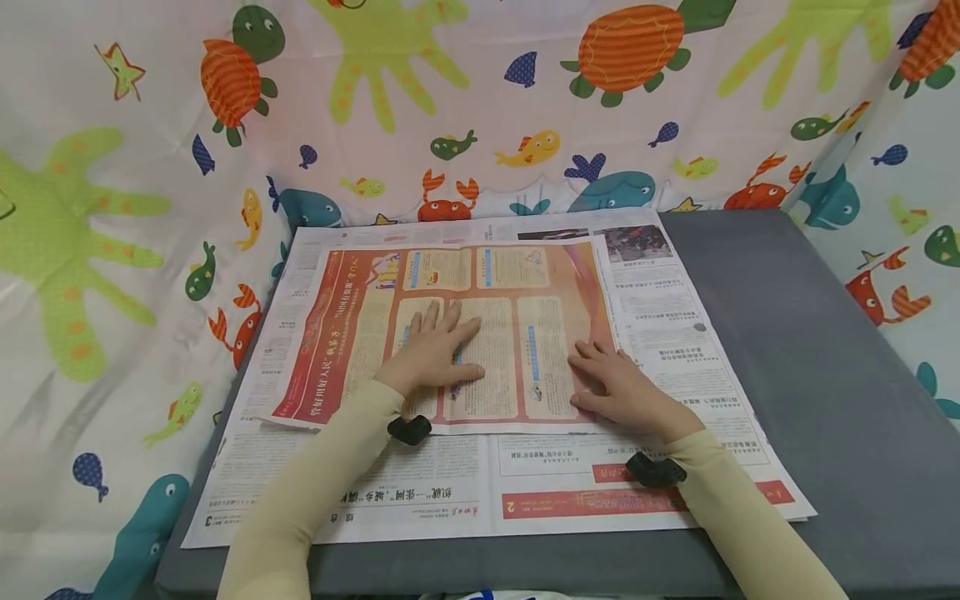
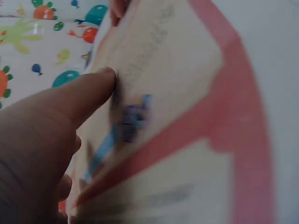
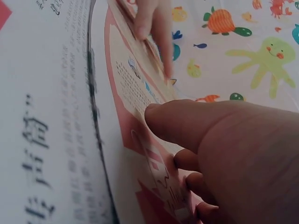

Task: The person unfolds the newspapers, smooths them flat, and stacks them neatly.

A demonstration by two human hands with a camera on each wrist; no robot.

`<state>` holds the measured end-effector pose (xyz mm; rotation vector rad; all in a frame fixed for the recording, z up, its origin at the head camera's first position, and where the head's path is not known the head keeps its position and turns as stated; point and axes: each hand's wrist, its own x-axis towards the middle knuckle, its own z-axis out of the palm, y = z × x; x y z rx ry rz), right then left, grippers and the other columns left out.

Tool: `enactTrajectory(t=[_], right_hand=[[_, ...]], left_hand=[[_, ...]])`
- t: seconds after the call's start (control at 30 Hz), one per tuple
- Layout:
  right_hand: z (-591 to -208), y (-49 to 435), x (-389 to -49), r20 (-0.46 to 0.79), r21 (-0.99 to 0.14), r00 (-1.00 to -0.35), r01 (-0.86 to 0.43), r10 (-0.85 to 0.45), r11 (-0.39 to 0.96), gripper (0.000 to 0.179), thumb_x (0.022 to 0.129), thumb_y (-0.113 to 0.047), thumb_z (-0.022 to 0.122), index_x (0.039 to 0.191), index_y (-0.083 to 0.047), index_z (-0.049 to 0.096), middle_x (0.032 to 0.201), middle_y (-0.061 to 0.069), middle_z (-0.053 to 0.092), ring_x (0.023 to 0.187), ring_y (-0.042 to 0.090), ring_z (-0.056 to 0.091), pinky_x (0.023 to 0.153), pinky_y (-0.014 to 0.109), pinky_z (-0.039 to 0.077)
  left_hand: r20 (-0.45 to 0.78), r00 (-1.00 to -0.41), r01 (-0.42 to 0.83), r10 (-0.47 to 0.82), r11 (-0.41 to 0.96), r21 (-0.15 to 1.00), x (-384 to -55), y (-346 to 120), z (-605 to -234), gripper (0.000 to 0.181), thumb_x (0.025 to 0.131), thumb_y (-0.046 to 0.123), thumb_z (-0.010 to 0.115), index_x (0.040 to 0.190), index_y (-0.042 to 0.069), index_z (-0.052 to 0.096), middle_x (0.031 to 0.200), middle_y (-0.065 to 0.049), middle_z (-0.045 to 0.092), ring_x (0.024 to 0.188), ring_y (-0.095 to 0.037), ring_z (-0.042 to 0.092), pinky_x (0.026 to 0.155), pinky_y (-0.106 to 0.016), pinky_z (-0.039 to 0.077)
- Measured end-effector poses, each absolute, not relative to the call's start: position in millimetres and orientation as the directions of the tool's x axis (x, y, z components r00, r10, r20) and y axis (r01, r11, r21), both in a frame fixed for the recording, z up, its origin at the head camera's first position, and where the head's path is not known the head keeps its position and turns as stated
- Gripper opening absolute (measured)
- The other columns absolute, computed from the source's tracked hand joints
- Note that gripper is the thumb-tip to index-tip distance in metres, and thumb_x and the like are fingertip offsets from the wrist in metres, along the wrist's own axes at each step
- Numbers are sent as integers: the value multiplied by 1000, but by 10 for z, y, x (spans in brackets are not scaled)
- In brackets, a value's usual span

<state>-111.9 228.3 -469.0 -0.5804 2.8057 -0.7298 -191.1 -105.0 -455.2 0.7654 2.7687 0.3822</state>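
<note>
An orange-and-red printed newspaper sheet (image 1: 487, 358) lies on top of a larger spread of white newspaper (image 1: 405, 508). My left hand (image 1: 431, 354) rests on the middle of the orange sheet, fingers spread and thumb out to the right. Near that sheet's right edge, my right hand (image 1: 626, 387) touches the paper with its fingers apart. In the left wrist view, the left thumb (image 2: 93, 88) lies over the printed page. The right wrist view has the right thumb (image 3: 173, 119) above the sheet's border, with the left hand (image 3: 152, 23) beyond it.
The newspapers lie on a grey table (image 1: 817, 375), whose surface shows on the right and along the front. A curtain (image 1: 495, 117) printed with sea animals hangs behind and on both sides. Black wrist devices (image 1: 409, 430) sit at both cream sleeves (image 1: 300, 500).
</note>
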Motion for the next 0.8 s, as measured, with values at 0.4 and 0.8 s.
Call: enactTrajectory(t=[0.4, 0.8], right_hand=[[-4572, 1979, -920, -37, -465, -860, -436, -508, 771, 67, 94, -37, 70, 150, -7, 51, 161, 23, 39, 151, 49, 31, 119, 66, 27], [-4543, 1820, -756, -85, -381, -861, -437, -502, 815, 61, 99, -43, 60, 151, -11, 51, 162, 17, 41, 152, 49, 29, 118, 73, 19]], left_hand=[[-212, -822, 471, 528, 841, 266, -1968, -997, -4805, 91, 91, 74, 55, 164, 33, 19, 175, -6, 1, 159, -44, -10, 122, -72, -1], [-241, -830, 462, 504, 862, 210, -1887, -966, -4685, 83, 95, 73, 46, 164, 33, 21, 174, -9, 9, 158, -48, -1, 122, -72, 6]])
